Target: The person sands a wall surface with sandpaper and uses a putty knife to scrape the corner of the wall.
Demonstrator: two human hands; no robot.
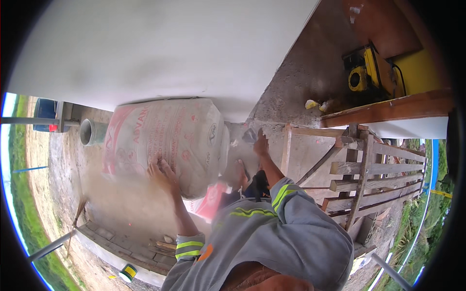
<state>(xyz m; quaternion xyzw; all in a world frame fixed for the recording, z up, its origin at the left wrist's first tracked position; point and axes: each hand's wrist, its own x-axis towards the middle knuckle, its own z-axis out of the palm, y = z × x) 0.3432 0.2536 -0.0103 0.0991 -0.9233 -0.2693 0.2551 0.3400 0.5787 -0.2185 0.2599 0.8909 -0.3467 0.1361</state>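
Observation:
My left hand (163,175) lies on the side of a large, dusty white and red paper sack (165,140), its fingers spread on the paper. The sack is the top one of a stack against the white wall; part of another sack (224,135) shows beneath its right end. Off to the right of the stack, my right hand (261,145) is held low over the floor with its fingers closed. Whatever it may hold is too small to make out. Beside it is a small dark grey object (249,136). A red and white sack (209,201) sits close to my body.
Pale dust hangs around the stack. A wooden slatted frame (374,169) stands on the right, with a yellow and black machine (368,72) beyond it. At left are a grey pipe section (93,132) and a blue drum (45,114). A low block wall (114,247) runs at lower left.

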